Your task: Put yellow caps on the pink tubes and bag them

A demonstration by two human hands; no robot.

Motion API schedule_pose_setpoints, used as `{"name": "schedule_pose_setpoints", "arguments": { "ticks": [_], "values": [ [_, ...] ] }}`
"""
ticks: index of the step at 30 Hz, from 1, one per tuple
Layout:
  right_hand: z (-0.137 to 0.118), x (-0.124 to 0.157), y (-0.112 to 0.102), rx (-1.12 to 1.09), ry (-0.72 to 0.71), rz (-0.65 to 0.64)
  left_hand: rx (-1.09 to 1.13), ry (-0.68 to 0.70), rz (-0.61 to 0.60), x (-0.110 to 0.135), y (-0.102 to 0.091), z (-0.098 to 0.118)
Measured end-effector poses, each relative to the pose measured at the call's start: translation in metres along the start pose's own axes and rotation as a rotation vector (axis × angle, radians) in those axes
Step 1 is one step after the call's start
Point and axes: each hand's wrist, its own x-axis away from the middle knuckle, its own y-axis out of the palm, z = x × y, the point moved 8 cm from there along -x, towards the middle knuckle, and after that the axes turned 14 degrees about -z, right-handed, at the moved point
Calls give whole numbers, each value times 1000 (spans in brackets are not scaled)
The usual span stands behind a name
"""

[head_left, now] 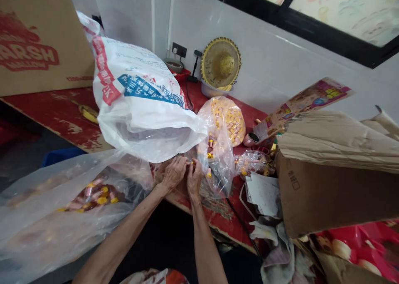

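My left hand (175,172) and my right hand (194,176) meet at the table's front edge, fingers closed in a pinch. A small yellow-tipped piece (193,163) shows at my right fingertips; whatever my left fingers hold is hidden. Just beyond them gapes the mouth of a white printed plastic sack (137,122). To the right, a clear bag (222,167) contains many small pink pieces with yellow ends, with more heaped behind it (235,122). On the left, a large translucent bag (40,230) contains similar pink and yellow pieces (93,194).
A cardboard box (40,34) stands at the back left; an opened carton (330,192) crowds the right. On the red table (68,113) are a yellow-rimmed round basket (221,62), a small cup (251,139) and papers (263,194). A black cable (240,217) crosses the front edge.
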Motion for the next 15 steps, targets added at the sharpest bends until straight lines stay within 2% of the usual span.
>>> {"name": "schedule_pose_setpoints", "arguments": {
  "ticks": [6,8,12,15],
  "values": [
    [-4,0,-4,-12,-17,-13,65,-4,64,1,-13,3],
    [-3,0,-5,-16,-13,-13,57,13,72,5,-12,6],
    [1,2,-8,-31,20,40,70,49,9,6,-4,9],
    [0,3,-9,-26,27,67,97,17,56,4,-12,8]
  ]
}}
